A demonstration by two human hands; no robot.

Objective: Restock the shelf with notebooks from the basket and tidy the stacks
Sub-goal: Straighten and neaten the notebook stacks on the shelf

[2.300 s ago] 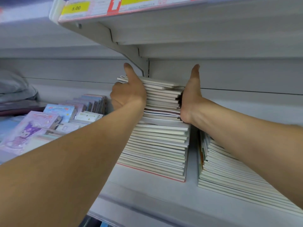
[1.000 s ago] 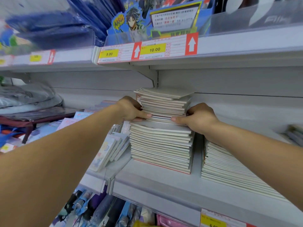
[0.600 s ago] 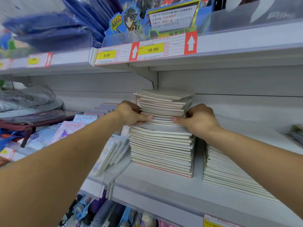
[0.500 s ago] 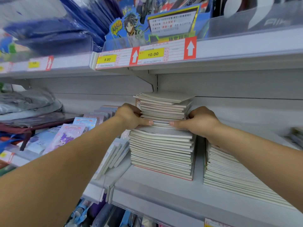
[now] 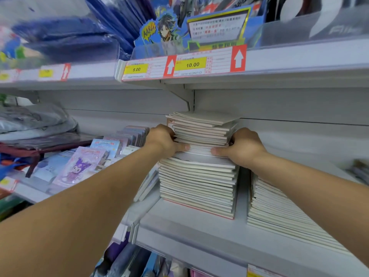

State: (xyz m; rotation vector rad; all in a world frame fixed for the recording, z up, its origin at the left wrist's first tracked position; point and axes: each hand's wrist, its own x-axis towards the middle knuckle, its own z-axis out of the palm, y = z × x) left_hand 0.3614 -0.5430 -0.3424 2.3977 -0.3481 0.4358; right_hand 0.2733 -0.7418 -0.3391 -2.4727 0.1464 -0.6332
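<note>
As the upper notebooks (image 5: pixel 201 130) sit skewed on the stack (image 5: pixel 197 180) between my hands, my left hand (image 5: pixel 163 140) and right hand (image 5: pixel 242 145) curl around their two sides, equally near, thumbs pressing the front edge

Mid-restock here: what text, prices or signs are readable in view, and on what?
"5.00": yellow price tag on the upper shelf edge.
"10.00": yellow price tag beside it.
"AARG": blue display card above.
White up arrows: red squares.
Barcode digits, display box print, left tags: too blurred.
</note>
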